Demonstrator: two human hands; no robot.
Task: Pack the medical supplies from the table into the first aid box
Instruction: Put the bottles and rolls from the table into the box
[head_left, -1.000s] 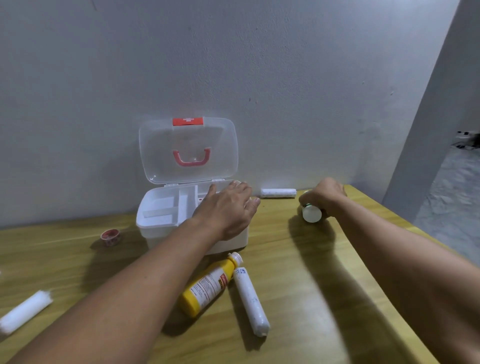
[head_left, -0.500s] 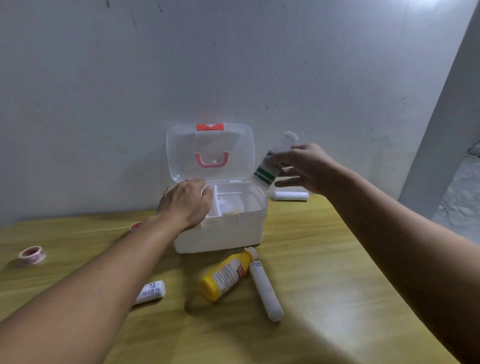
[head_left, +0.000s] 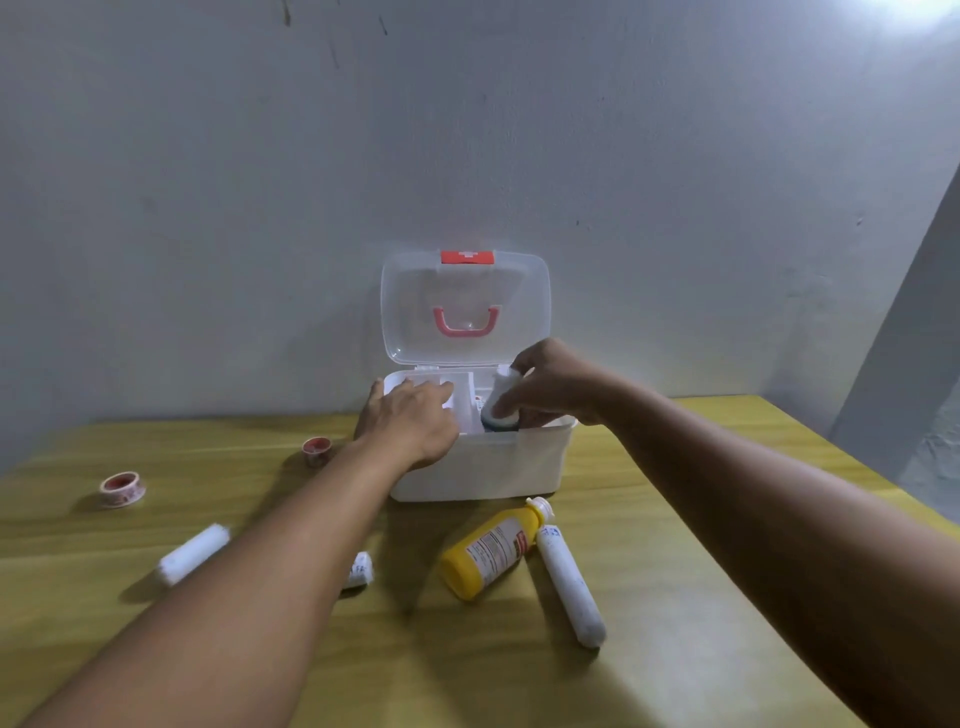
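The white first aid box (head_left: 483, 465) stands open against the wall, its clear lid (head_left: 465, 306) with a red handle raised. My right hand (head_left: 553, 387) grips a white bottle with a green band (head_left: 501, 400), tilted, its lower end inside the box's right side. My left hand (head_left: 410, 421) rests on the box's left rim and inner tray, fingers spread. On the table lie a yellow bottle (head_left: 491, 551), a long white tube (head_left: 569, 584), a white gauze roll (head_left: 192, 553), a small roll (head_left: 359, 569) partly hidden by my left forearm, and two tape rolls (head_left: 123, 488) (head_left: 317, 451).
The wooden table (head_left: 675, 649) runs to an edge on the right, with grey floor beyond. A grey wall stands directly behind the box.
My right hand picked up the white bottle from the right of the table, carried it over and lowered it into the box. My left hand shifted to the box's left rim.
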